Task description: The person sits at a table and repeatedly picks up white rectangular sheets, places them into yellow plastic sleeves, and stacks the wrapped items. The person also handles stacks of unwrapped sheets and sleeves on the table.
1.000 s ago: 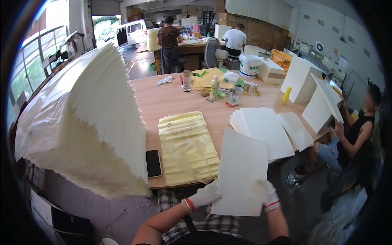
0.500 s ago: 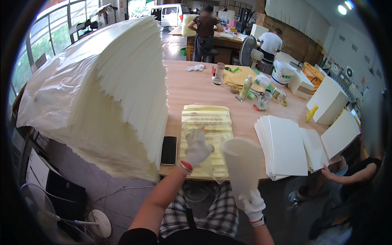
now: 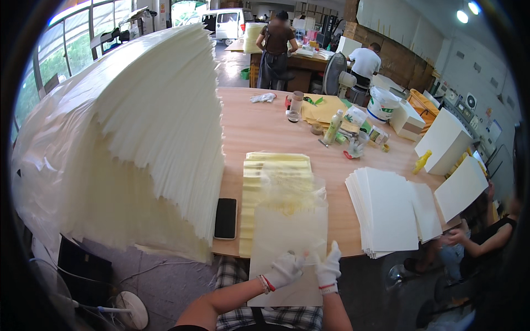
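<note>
On my feed a wood-toned tabletop (image 3: 265, 132) spans the view, with a bulky, ragged-edged stack of whitish plastic sheeting (image 3: 127, 110) leaning over its left side. To the right I see fanned white boards (image 3: 386, 212); nearer the middle, a pleated yellow stack (image 3: 248, 193). A pale rectangular sheet (image 3: 287, 234) overlaps that stack and juts past the near table edge. My gloved left hand (image 3: 285, 270) lies across it, the gloved right hand (image 3: 329, 268) close beside at its right edge; whether either pinches it, I can't tell. A black phone (image 3: 225, 219) lies left of the yellow stack.
</note>
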